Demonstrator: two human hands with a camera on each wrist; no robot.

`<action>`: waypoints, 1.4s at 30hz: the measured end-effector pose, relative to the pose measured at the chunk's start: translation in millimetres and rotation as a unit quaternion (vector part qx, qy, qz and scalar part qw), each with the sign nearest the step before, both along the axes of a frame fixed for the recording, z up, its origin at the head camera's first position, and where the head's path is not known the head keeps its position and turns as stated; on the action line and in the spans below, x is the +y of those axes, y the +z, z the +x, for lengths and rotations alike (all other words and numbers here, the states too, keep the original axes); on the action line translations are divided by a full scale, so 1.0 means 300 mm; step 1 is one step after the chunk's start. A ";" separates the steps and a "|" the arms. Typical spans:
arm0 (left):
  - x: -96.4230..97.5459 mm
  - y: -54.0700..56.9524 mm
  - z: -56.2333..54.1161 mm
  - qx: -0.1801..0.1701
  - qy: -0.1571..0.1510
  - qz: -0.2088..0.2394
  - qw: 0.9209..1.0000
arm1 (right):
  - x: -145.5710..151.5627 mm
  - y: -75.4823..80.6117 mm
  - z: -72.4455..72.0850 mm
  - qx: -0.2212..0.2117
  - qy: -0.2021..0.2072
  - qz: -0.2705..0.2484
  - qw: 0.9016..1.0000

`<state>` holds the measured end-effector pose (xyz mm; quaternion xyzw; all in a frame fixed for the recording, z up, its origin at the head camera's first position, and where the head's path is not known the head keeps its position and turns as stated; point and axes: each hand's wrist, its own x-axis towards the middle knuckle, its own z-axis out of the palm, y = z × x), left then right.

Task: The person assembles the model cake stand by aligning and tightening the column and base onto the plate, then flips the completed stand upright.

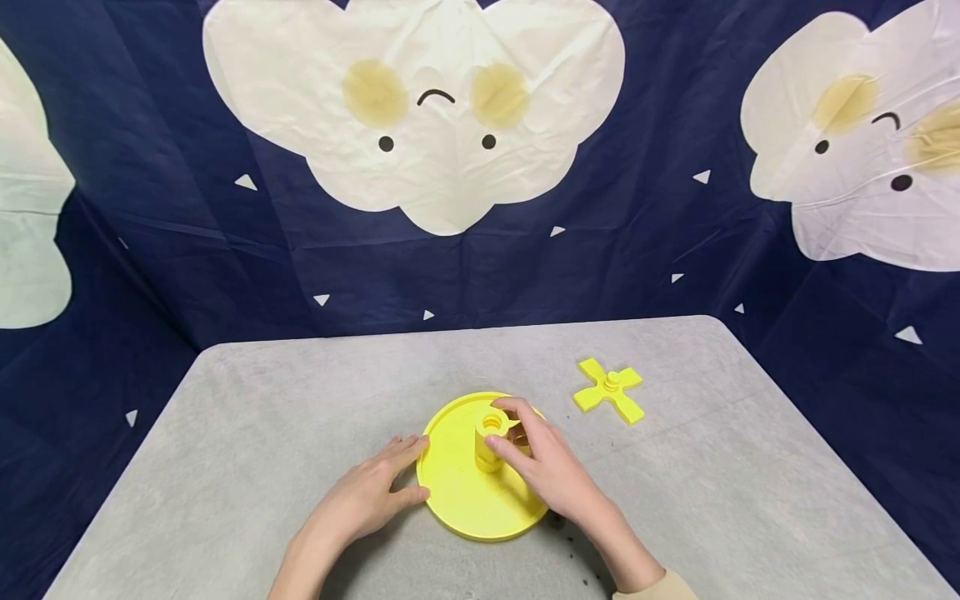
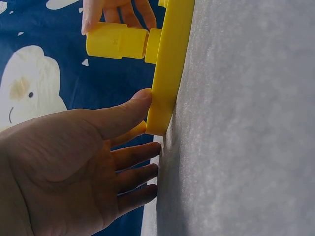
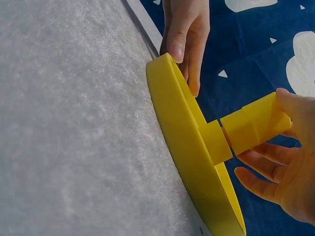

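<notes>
A round yellow tray-like disc [image 1: 453,487] with a raised rim lies on the grey table. From its middle rises a short stub [image 3: 215,142]. My right hand [image 1: 553,467] pinches a hollow yellow cylinder [image 1: 486,446] with thumb and fingers, upright over that stub. A narrow dark seam shows between cylinder and stub in the right wrist view. A small pointed piece juts from the cylinder's top toward the right hand. With thumb and fingers fairly straight, my left hand [image 1: 367,496] touches the disc's left rim.
A yellow cross-shaped piece [image 1: 609,388] with a threaded-looking knob lies behind and right of the disc. A few dark specks [image 1: 570,550] dot the grey table [image 1: 247,433] near the right forearm. Dark blue cloth [image 1: 165,250] with white cloud prints hangs around the table.
</notes>
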<state>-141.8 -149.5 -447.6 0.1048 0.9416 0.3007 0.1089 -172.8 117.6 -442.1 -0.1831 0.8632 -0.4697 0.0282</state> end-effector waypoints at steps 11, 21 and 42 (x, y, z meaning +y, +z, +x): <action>0.002 -0.009 0.004 0.007 0.000 -0.001 1.000 | 0.004 -0.008 0.005 -0.002 0.028 0.011 1.000; 0.002 -0.011 0.002 0.007 0.000 -0.001 1.000 | 0.003 -0.011 0.000 0.000 0.024 0.004 1.000; 0.000 -0.010 0.004 0.013 -0.002 0.001 1.000 | 0.010 -0.006 0.001 -0.010 0.042 -0.015 0.999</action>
